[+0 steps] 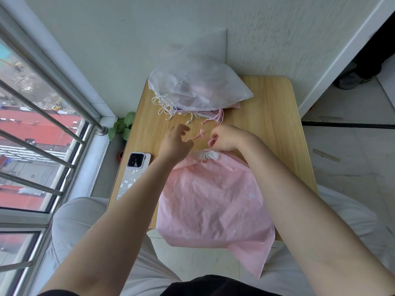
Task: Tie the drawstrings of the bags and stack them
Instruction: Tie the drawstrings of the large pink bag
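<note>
We are mid-knot on the pink bag (213, 195) at the near tabletop (271, 116): our right hand (226, 138) pinches its pink drawstring (202, 133), our left hand (176, 142) is released, and next we must cinch it

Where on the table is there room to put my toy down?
The bare wood right of the pink bag and white bag pile, toward the table's right edge, is freest. A smaller patch lies between the phone and the pile. The middle is crowded with both hands and loose pink drawstrings.
</note>
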